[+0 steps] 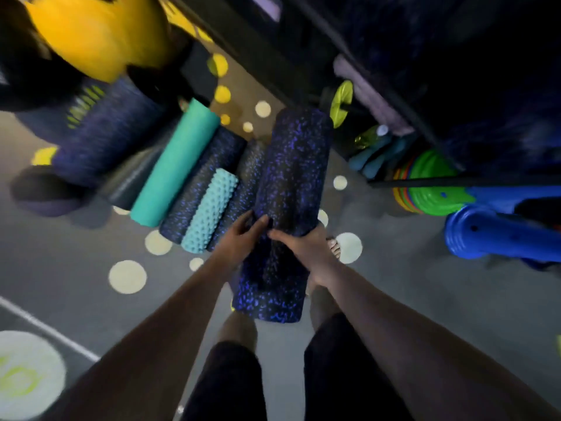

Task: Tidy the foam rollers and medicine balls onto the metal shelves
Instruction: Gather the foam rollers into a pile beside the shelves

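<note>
Well, on my feed both hands were on one long black foam roller flecked with blue. The left hand curled onto its left flank, fingers over the top. The right hand wrapped it from the right, thumb lying across the upper face. So both were gripping it, side by side, near the end closer to the body. The roller was up off the grey dotted floor, pointing away from the person toward the dark metal shelf frame.

Just left of it a row of rollers lay side by side on the floor: a smooth teal roller, a speckled roller, and a pale blue knobbly roller resting on top of the speckled ones. Further left I saw a thick purple-blue roller and, above it, a blurred yellow ball. Green weight plates sat to the right.
</note>
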### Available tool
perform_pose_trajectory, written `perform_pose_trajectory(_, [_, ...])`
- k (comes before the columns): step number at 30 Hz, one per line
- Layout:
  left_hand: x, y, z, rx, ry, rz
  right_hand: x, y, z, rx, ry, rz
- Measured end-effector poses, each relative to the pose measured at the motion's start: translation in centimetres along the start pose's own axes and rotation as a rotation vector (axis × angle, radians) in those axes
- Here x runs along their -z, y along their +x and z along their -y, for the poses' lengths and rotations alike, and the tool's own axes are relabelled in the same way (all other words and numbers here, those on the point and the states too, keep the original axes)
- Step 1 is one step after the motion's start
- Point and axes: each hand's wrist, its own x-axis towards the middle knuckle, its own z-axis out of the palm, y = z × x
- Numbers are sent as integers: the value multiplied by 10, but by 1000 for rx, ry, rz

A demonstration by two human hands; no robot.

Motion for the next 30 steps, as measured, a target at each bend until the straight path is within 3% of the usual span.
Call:
perform_pose_trajectory(7, [96, -192, -139, -297, -15, 69, -7, -175, 171, 300, 143, 5])
perform_pose_trajectory(12, [99, -278, -168, -421, -33, 107, 8, -236, 223, 368, 319, 2])
perform_pose_trajectory(16, [68, -279, -182, -423, 17, 241, 65, -239, 231, 361, 393, -56])
perform_pose_trajectory(22, [-51, -267, -240, -385, -69, 331, 188, -221, 228, 332, 422, -410])
perform_pose_trajectory(26, [-128, -231, -281, -388, -175, 249, 247, -175, 231, 400, 309, -421])
perform_pose_trajectory(30, [-173, -184, -323, -529, -107, 85, 285, -118, 242, 443, 231, -488])
